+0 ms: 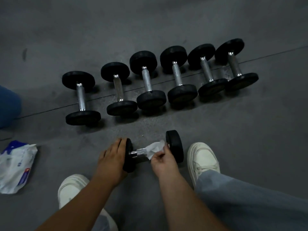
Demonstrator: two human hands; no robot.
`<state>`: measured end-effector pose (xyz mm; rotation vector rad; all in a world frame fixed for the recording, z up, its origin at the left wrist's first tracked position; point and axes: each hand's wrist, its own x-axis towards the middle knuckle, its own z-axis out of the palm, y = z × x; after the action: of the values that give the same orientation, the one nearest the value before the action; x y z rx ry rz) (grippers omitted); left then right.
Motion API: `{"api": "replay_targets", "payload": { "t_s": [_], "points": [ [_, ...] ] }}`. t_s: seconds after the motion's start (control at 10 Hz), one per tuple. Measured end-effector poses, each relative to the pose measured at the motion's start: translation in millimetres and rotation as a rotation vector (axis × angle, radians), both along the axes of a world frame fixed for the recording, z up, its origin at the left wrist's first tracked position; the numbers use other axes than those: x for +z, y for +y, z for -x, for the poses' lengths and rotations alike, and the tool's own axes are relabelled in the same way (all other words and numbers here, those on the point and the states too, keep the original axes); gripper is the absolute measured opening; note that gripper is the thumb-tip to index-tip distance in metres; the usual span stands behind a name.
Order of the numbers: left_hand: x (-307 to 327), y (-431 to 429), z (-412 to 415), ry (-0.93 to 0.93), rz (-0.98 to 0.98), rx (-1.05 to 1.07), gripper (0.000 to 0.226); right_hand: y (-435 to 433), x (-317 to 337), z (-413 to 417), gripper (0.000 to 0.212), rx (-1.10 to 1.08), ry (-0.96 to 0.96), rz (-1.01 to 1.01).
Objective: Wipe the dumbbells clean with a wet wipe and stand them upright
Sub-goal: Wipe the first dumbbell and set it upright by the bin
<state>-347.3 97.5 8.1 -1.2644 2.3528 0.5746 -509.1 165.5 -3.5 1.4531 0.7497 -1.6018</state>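
Note:
A black dumbbell [175,145] with a steel handle lies on its side on the grey floor between my feet. My left hand [111,159] rests flat against its left head, fingers straight. My right hand [164,161] pinches a white wet wipe [155,147] that is wrapped over the right part of the handle. Farther away, several more black dumbbells [146,80] lie on their sides in a slanted row, handles pointing toward and away from me.
A white and blue pack of wipes [16,165] lies on the floor at the left. My white shoes [202,160] flank the near dumbbell. A blue object [9,107] sits at the left edge. A seam in the floor [41,111] runs under the row.

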Motion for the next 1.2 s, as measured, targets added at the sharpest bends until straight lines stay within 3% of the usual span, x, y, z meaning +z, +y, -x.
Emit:
{"api": "replay_targets", "payload": {
  "t_s": [0.1, 0.2, 0.3, 0.5, 0.6, 0.7, 0.8, 0.9, 1.0, 1.1, 1.2],
  "points": [
    [-2, -1, -3, 0.029, -0.001, 0.008, 0.117, -11, 2, -8, 0.025, 0.183, 0.080, -0.132],
    [0, -1, -3, 0.028, -0.004, -0.001, 0.117, -15, -2, -23, 0.036, 0.077, 0.114, -0.169],
    [-2, 2, -5, 0.065, -0.012, 0.019, 0.115, -13, 3, -27, 0.044, -0.131, 0.095, -0.073],
    [-7, 3, -5, 0.053, 0.021, 0.020, 0.112, -16, 7, -34, 0.042, 0.203, 0.340, -0.216],
    [-7, 2, -5, 0.058, 0.031, 0.012, 0.111, -23, 8, -26, 0.040, 0.280, 0.316, -0.339],
    [-6, 0, -5, 0.050, 0.025, 0.000, 0.111, -24, 11, -24, 0.048, 0.162, 0.235, -0.275],
    [-6, 0, -5, 0.073, 0.027, 0.012, 0.110, -19, 20, -26, 0.039, 0.181, 0.192, -0.284],
    [-5, 1, -5, 0.073, 0.030, 0.006, 0.109, -20, 23, -18, 0.051, 0.327, 0.277, -0.226],
    [-3, -2, -4, 0.089, 0.034, 0.005, 0.109, -15, 11, -13, 0.040, 0.372, 0.327, -0.228],
    [-5, -1, -5, 0.102, 0.041, -0.009, 0.108, -9, -1, -28, 0.027, 0.649, 0.504, -0.399],
    [-3, 0, -7, 0.101, 0.040, -0.028, 0.109, -10, -23, -34, 0.054, 0.458, 0.273, -0.202]
  ]
}}
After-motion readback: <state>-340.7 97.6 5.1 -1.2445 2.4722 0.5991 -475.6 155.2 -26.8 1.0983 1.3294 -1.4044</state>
